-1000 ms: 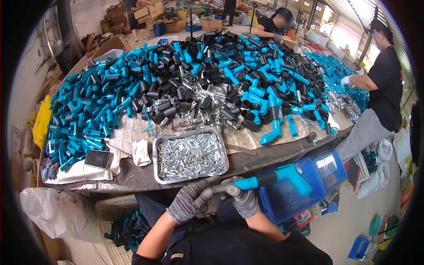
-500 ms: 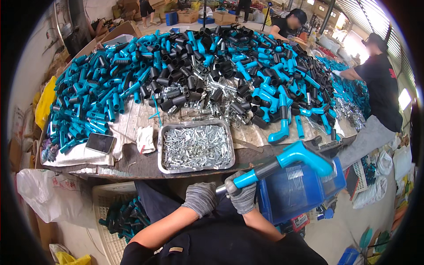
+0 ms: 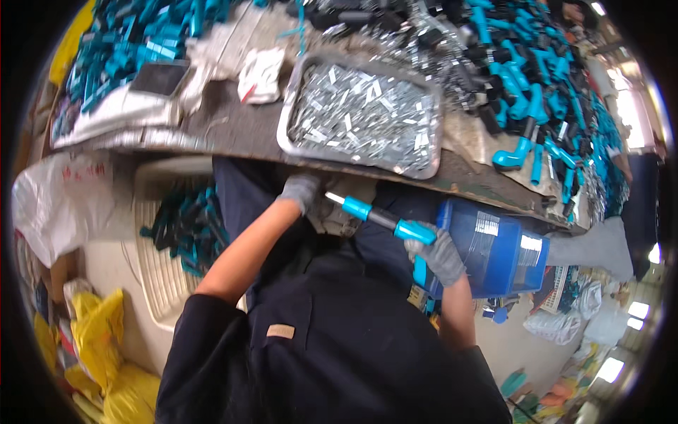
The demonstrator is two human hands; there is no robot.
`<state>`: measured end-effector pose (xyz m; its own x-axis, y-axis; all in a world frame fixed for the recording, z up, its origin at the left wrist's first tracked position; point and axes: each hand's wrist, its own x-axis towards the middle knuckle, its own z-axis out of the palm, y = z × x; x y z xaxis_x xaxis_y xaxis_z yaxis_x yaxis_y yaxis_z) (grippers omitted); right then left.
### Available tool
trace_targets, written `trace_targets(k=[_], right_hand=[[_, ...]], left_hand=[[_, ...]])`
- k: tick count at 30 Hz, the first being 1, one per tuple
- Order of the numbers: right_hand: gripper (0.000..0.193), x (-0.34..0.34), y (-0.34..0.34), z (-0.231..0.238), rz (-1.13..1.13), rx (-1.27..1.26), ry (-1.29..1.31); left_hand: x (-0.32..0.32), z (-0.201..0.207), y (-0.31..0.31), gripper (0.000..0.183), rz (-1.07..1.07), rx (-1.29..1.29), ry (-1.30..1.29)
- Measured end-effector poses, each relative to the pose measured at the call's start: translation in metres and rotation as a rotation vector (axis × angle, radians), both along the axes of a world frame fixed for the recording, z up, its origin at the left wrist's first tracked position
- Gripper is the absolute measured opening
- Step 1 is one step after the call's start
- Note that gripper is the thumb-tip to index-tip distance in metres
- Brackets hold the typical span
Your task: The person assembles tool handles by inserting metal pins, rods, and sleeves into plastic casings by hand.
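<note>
My right hand (image 3: pixel 442 258), in a grey knit glove, is wrapped around the bent grip end of a teal-and-black angled handle (image 3: pixel 385 219). The handle slants up to the left, its bare metal tip pointing toward my other hand. Close to the table's front edge is my left hand (image 3: pixel 302 192), gloved alike and apart from the handle; its fingers are blurred and mostly hidden. Beyond both hands, a metal tray (image 3: pixel 286 134) full of small silver metal parts sits on the table (image 3: pixel 244 127).
Teal and black plastic parts (image 3: pixel 519 81) lie heaped across the table. A phone (image 3: pixel 160 78) and a white glove (image 3: pixel 261 74) lie left of the tray. A blue bin (image 3: pixel 487 247) stands at my right, a cream basket (image 3: pixel 152 283) holding handles at my left.
The view has tipped downward. My hands have separated: the left has let go of the handle's metal end, while the right now grips its bent end, with the metal tip pointing up-left.
</note>
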<state>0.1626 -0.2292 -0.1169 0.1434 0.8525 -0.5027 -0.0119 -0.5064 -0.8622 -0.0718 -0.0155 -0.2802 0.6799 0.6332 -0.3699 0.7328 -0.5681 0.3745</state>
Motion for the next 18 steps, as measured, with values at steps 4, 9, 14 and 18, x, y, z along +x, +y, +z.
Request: trace_targets(k=[4, 9, 14, 18], right_hand=[[0.023, -0.037, 0.04, -0.053, 0.029, -0.068, -0.317], [0.033, -0.068, 0.076, -0.101, 0.367, -0.202, -0.7], [0.035, -0.079, 0.087, -0.111, 0.372, -0.24, -0.718], [0.036, -0.077, 0.094, -0.102, 0.397, -0.278, -0.758]], left_hand=[[-0.014, -0.05, 0.03, 0.046, 0.013, 0.006, -0.092], [-0.043, -0.077, 0.025, 0.033, 0.311, 0.119, -0.375], [-0.049, -0.09, 0.018, 0.032, 0.119, 0.206, -0.149], [-0.031, -0.049, 0.015, 0.039, 0.263, 0.013, -0.238]])
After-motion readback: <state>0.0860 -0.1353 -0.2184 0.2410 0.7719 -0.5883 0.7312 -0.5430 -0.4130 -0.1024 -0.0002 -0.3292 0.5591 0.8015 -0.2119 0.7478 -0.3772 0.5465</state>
